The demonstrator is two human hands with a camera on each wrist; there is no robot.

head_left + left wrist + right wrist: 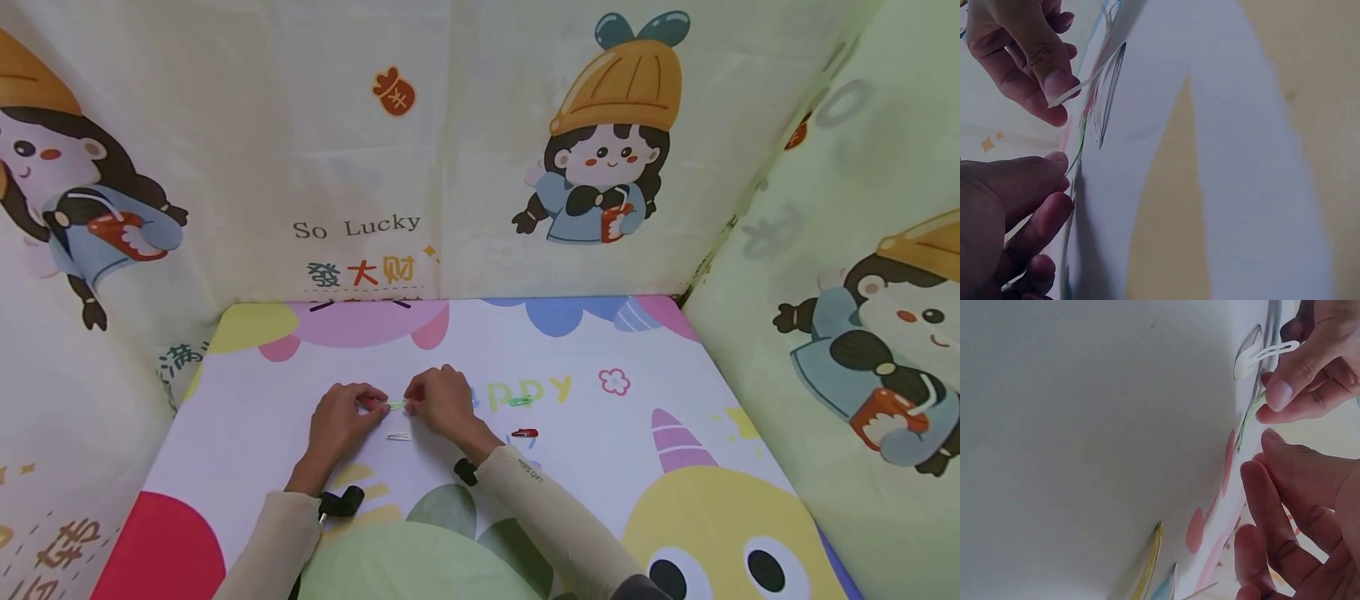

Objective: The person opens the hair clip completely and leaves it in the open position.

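Note:
My left hand pinches one end of a green hair clip between thumb and fingers, low over the table. The right wrist view shows this green clip slanting from the fingertips down to the tabletop. Just beyond its free end is my right hand, its fingers bent loosely and no clip visible between them. In the right wrist view the right hand appears apart from the clip. Nearer my body lies a white hair clip; the left wrist view shows this white clip with its prong raised.
To the right of my hands lie another green hair clip and a red hair clip. The table cover is printed with cartoon figures. Patterned cloth walls stand at the back and both sides.

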